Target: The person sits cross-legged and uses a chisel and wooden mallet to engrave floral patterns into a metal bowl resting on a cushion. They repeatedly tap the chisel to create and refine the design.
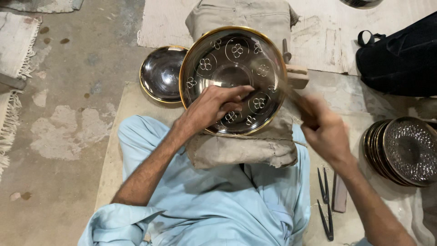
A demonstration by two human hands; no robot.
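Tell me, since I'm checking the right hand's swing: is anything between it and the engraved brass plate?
Nothing visible. The right hand, motion-blurred, is beside the plate's right rim with open space between. The left hand rests inside the plate, left of that path. A wooden block lies behind the rim.

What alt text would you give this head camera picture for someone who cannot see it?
A seated person's left hand presses down inside a round metal plate with a gold rim and flower patterns, resting on a grey padded cushion. The right hand, blurred, holds a wooden mallet beside the plate. A plain plate lies to the left, a stack of patterned plates to the right.
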